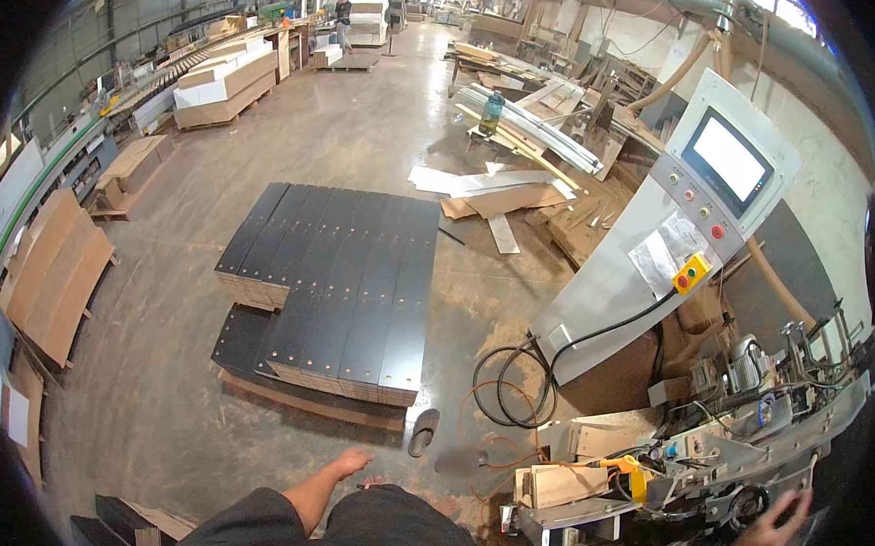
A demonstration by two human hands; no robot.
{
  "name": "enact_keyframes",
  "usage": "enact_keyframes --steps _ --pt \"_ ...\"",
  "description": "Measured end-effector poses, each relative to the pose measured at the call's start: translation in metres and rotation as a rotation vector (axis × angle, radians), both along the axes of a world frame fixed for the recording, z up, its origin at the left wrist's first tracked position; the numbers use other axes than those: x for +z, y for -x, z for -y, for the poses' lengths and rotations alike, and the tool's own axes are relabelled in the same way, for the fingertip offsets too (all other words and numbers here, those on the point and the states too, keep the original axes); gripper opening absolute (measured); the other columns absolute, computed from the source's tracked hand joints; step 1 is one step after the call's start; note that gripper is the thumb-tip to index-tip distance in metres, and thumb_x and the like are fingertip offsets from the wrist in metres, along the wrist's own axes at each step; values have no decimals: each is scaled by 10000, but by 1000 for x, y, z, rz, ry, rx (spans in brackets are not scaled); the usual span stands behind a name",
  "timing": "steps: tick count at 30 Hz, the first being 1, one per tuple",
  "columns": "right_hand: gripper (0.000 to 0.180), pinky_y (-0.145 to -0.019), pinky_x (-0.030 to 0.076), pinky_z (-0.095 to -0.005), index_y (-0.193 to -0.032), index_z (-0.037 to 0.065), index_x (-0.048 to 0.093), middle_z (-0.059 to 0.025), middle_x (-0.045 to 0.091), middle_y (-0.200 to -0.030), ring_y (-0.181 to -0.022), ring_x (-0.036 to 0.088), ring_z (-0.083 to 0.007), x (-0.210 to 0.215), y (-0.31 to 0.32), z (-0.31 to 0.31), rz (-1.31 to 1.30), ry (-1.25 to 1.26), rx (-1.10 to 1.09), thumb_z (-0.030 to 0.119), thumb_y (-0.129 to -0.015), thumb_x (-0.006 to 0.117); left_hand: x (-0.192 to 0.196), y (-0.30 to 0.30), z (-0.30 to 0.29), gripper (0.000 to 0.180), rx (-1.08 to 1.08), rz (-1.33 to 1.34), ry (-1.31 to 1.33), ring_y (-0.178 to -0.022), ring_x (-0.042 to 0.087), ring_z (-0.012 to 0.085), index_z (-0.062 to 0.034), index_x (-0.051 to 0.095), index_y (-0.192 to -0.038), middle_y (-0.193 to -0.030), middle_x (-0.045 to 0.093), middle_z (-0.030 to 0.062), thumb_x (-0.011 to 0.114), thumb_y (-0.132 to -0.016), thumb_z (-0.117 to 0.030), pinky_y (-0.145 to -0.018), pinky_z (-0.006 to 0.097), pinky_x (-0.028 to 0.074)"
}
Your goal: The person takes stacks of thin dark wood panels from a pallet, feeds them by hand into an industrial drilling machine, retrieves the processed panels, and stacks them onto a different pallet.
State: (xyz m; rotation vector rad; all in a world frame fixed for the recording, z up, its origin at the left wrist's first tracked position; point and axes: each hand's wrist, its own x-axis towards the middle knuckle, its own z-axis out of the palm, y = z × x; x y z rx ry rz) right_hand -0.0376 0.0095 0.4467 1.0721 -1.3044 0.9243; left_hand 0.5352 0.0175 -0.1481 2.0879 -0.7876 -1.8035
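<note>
My left hand (pixel 350 462) hangs over my lap beside the near edge of the stacked panels, without touching them. Nothing shows in it, and its fingers look loosely stretched. At the lower right, my right hand (pixel 776 527) is beside a dark handwheel (pixel 747 506) on the machine (pixel 700 471). Its thumb and fingers are apart, with nothing visible between them; whether it touches the machine I cannot tell. A pile of black panels (pixel 359 267) with drilled holes lies ahead on a low wooden pallet (pixel 307 404). Wooden blocks (pixel 564 484) sit by a yellow air gun-like tool (pixel 624 468).
A grey control cabinet (pixel 640 215) with a screen and a yellow button box (pixel 690 274) leans at the right. Black cable (pixel 509 387) coils on the floor near a slipper (pixel 423 433). Board stacks (pixel 57 275) line the left; offcuts (pixel 497 192) lie beyond the pallet.
</note>
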Motion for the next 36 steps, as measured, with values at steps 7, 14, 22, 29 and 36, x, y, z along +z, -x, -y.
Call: enact_keyframes --steps 7,14,22,29,36 --pt "385 -869 490 -453 -950 -28 665 -240 629 -1084 -989 602 -391 -198 -70 -50 469 -377 -65 352 -891 666 12 -30 -2 367 59 -13 120 -715 567 214 15 687 -900 -803 639 96 651 -846 -346 -619 372 452" --pt "452 -850 493 -430 -972 -11 686 -187 673 -993 -929 617 -355 -307 -68 -134 686 -775 -323 411 -812 716 -19 -80 -50 436 -144 74 -141 -962 609 284 -20 641 -1120 -1073 628 147 608 -883 -384 -732 443 475" --pt "692 -928 459 -473 -1185 46 637 -217 604 -1217 -1105 568 -403 -434 -1 -240 1152 -1311 -375 607 -778 643 -37 -74 -58 396 -89 122 -32 -737 600 249 43 690 -898 -768 635 146 651 -851 -348 -665 422 474" --pt "672 -836 501 -506 -1126 75 670 -216 658 -1082 -1028 624 -393 -373 -38 -222 1028 -1699 -375 654 -826 507 -3 -14 -40 371 -65 128 124 -674 566 213 16 697 -851 -731 635 136 670 -824 -353 -606 398 450" --pt "551 -868 493 -425 -1148 -20 638 -247 658 -1073 -1011 636 -365 -454 32 -273 1264 -1308 -118 363 -763 735 25 61 -70 330 -247 52 75 -862 587 202 -89 651 -1072 -936 625 59 595 -878 -349 -689 399 489"
